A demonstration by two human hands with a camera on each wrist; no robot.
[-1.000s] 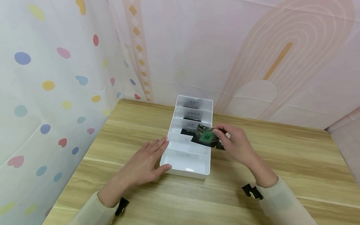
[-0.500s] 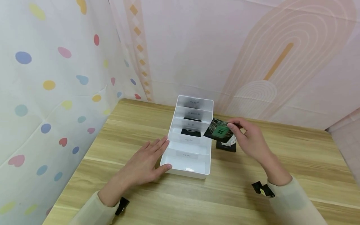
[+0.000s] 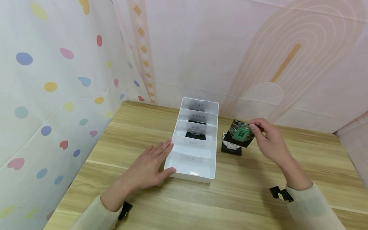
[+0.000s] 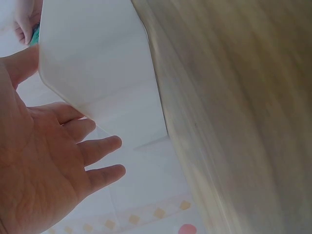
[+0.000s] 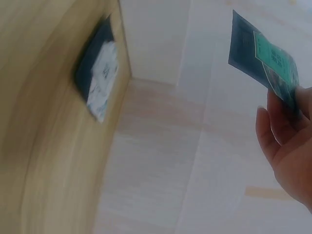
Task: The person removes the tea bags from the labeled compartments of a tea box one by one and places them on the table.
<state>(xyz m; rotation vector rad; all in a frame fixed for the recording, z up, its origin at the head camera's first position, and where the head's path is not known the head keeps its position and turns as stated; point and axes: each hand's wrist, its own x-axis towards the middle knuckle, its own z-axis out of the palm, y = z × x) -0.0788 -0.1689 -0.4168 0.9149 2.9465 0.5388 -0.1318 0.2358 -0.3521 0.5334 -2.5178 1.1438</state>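
1. The right hand pinches a dark packet with a green label between thumb and fingers, at its upper right corner in the head view.
2. From that pinch, most of the packet juts out leftward and slightly down, raised off the table.
3. Its labelled face is turned up to the head camera; the plain black edge, away from the fingertips, points toward the wearer and a little left. The outline looks nearly square, so which side is longer I cannot tell.
4. Below and left of the grip, partly covered by the held packet, a second packet lies on the table.
5. Farther left stands the white divided box; the left hand, fingers extended, touches its left side.
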